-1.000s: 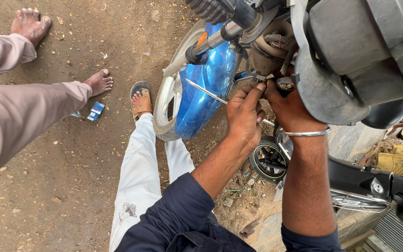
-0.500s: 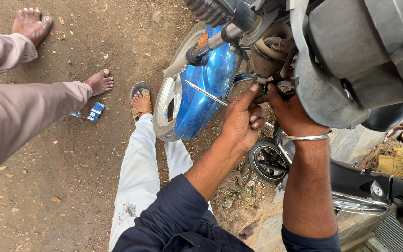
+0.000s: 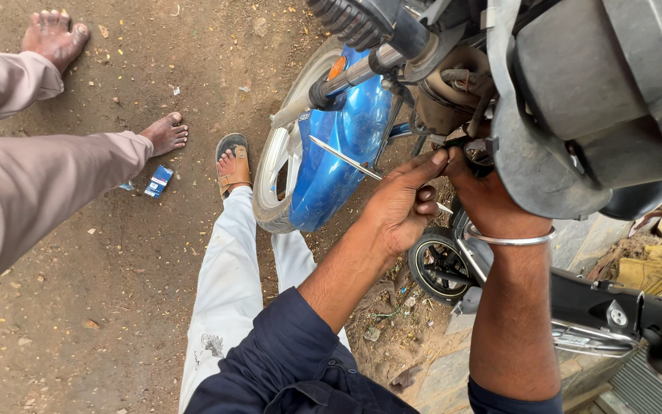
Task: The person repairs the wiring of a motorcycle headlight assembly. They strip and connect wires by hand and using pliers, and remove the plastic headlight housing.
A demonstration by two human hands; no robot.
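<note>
My left hand (image 3: 401, 205) is under the handlebar of a blue motorcycle (image 3: 340, 157). Its index finger and thumb stretch up to small parts and wires (image 3: 460, 139) behind the grey headlamp housing (image 3: 576, 100). Its other fingers curl around a thin metal rod (image 3: 342, 159), whose pale tip sticks out past them. My right hand (image 3: 488, 201), with a metal bangle (image 3: 509, 239) on the wrist, reaches up into the same spot. The housing hides its fingertips.
The front wheel (image 3: 277, 172) stands on dirt ground beside my sandalled foot (image 3: 233, 165) and white trouser leg (image 3: 227, 284). Another person's bare feet (image 3: 164, 134) and beige-clad legs come in from the left. A small blue packet (image 3: 157, 182) lies on the ground. Another vehicle's dark frame (image 3: 630, 314) is at the lower right.
My left hand has dropped slightly from the parts and turned, with its index finger now stretched out. My right hand stays in place under the housing.
</note>
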